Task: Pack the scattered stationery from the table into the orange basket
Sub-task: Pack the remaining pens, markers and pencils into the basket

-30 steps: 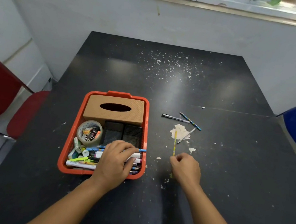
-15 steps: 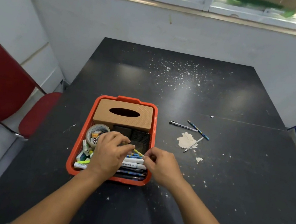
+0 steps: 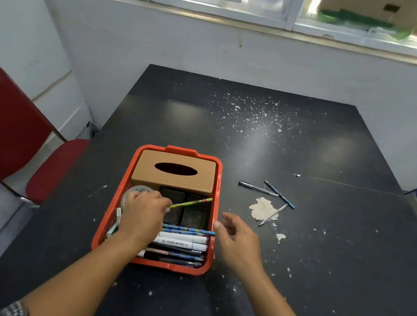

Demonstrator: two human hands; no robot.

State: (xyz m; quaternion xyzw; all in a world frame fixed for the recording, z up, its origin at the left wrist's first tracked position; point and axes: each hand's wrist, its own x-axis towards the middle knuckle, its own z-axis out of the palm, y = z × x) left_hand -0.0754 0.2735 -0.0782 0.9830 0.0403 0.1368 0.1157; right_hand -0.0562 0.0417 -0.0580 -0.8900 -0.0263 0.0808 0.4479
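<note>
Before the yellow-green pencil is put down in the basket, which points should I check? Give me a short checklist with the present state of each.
1. Left hand holds yellow-green pencil: ok.
2. Pencil is over orange basket: ok.
3. Right hand free, open beside the basket: ok.
4. Room among the markers: cannot tell.
5. Table cleared: not ok; black pen, blue pencil and silver pen remain.
</note>
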